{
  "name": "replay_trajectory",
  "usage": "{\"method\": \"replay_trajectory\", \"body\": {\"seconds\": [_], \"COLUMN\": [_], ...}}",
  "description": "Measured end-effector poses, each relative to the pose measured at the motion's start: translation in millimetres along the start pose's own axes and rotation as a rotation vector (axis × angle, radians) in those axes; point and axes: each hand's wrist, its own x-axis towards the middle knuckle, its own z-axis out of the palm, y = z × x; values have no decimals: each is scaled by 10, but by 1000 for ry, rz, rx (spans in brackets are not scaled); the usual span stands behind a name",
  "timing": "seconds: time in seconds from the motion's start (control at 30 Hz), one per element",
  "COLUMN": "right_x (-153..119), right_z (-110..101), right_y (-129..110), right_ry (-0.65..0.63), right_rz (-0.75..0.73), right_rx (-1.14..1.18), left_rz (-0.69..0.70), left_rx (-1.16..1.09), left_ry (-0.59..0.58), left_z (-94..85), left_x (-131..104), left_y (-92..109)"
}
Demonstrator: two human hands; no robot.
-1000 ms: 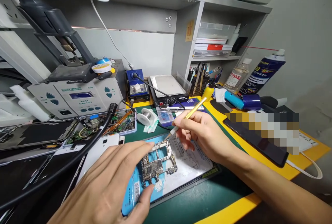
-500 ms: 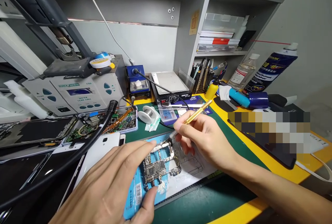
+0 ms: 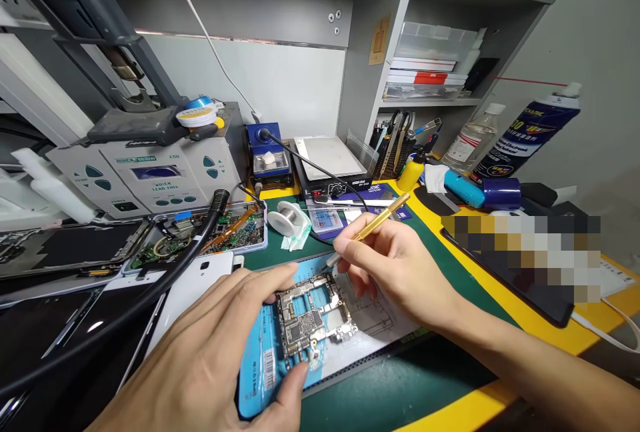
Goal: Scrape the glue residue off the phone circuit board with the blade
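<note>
My left hand (image 3: 210,345) spans the left side of a phone circuit board (image 3: 305,322), index finger by its upper left corner and thumb at its lower edge. The board, with square cutouts, sits over a blue and white repair mat (image 3: 257,379). Between the thumb and fingers of my right hand (image 3: 395,255) is a slim gold-handled tool (image 3: 383,215), slanting down to the left. Its pale lower end points at the board's upper edge; I cannot tell whether the tip touches.
A solder spool (image 3: 283,220) and a small heating plate unit (image 3: 333,165) stand behind. At left are a hot air station (image 3: 155,175), its black hose (image 3: 165,292) and several phones. A dark phone (image 3: 505,272), spray can (image 3: 530,132) and bottle (image 3: 475,135) are at right.
The board's angle has changed slightly, and its lower right part now catches more light. Both hands keep nearly the same positions; the whole view has shifted a little.
</note>
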Motion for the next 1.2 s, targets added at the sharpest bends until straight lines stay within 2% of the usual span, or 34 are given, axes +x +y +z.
{"method": "replay_trajectory", "body": {"seconds": [0.27,0.53,0.83,1.03,1.2], "right_x": [-45,-61,-55,-71,-64], "right_z": [9,-5,1,4,1], "right_y": [13,7,31,15,12], "right_ry": [27,24,31,27,34], "right_rz": [-14,-14,-97,-103,-101], "right_rx": [-69,-150,-216,-225,-245], "left_rz": [-43,-100,-133,-189,-162], "left_rx": [40,23,-67,-39,-3], "left_ry": [24,-32,-48,-43,-49], "left_z": [-33,-70,-63,2,-5], "left_x": [-1,-11,37,-37,-102], "left_y": [-5,0,-28,27,2]}}
